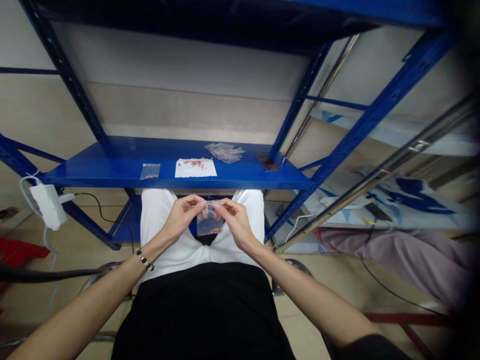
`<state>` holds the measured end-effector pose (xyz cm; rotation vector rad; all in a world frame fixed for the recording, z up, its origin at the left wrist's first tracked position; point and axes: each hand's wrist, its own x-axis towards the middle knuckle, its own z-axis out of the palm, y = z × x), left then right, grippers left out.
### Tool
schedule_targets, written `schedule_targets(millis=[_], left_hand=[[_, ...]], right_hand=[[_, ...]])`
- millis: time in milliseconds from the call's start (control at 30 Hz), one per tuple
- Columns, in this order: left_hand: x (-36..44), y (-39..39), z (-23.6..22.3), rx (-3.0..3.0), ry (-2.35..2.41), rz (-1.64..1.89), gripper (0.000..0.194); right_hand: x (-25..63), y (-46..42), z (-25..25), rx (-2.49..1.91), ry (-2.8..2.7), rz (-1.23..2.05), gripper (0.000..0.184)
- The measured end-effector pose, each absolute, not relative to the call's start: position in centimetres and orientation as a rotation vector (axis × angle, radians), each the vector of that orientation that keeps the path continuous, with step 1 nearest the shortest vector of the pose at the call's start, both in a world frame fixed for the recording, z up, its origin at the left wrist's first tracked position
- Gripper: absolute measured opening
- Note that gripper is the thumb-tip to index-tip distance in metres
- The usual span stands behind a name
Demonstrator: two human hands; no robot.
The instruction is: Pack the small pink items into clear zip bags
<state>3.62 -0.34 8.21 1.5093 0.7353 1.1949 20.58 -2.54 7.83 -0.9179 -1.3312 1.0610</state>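
Note:
Between my two hands hangs a small clear zip bag (208, 226) with a few pink and yellowish bits at its bottom. My left hand (185, 211) pinches the top edge on one side, and my right hand (231, 215) pinches it on the other, both above my lap. On the blue shelf (123, 170) in front lies another clear bag (150, 171) with small coloured bits inside. Right of that bag, a white paper sheet (183, 171) carries loose pink and brown pieces. Several flat clear bags (225, 152) are heaped behind the sheet.
A dark flat object (270, 163), partly blurred, lies at the shelf's right end. A white power strip (48, 206) hangs by the left post with cables. Metal rails (418, 145) and another person's leg (397, 255) are on the right. Another blue shelf (210, 20) spans overhead.

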Motion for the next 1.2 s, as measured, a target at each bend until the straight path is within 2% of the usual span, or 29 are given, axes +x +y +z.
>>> schedule_targets(millis=[300,700,1000,1200], left_hand=[[4.8,-0.6,7.3,1.601,0.846,1.238,0.026],[3.8,-1.0,7.6,1.828,1.041,1.309,0.021],[4.1,-0.9,6.5,1.638,0.820,1.264,0.023],[4.2,-0.8,6.2,1.719,0.871,1.297,0.021]], right_hand=[[20.7,-1.9,7.1,-1.001,-1.265,1.086,0.030],[22.4,-1.0,7.7,-1.049,-1.340,1.260,0.031],[21.5,-1.4,6.4,-1.009,-1.306,1.189,0.029],[21.1,-1.7,6.3,-0.979,-1.385,1.160,0.028]])
